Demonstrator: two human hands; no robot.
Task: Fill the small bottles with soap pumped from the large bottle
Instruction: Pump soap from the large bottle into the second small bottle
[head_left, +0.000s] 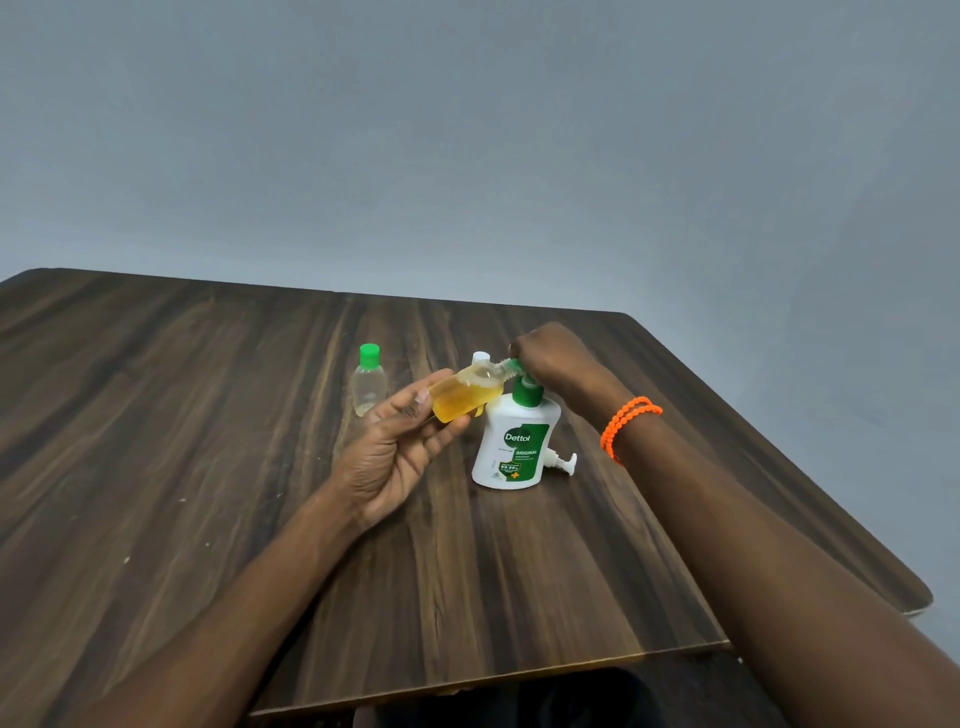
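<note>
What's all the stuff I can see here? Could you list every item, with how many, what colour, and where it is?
large soap bottle: 1, white with green label and green pump, upright near the table's middle
held small bottle: 1, clear, holding amber soap, tilted with its mouth at the pump's nozzle
capped small bottle: 1, clear with green cap, standing left of the others
white cap: 1, behind the held bottle
white pump head: 1, lying on the table right of the large bottle's base
table: 1, dark wood grain
wall: grey, behind
bracelet: orange, on the right wrist
left hand: holds the small bottle
right hand: on the pump top
</note>
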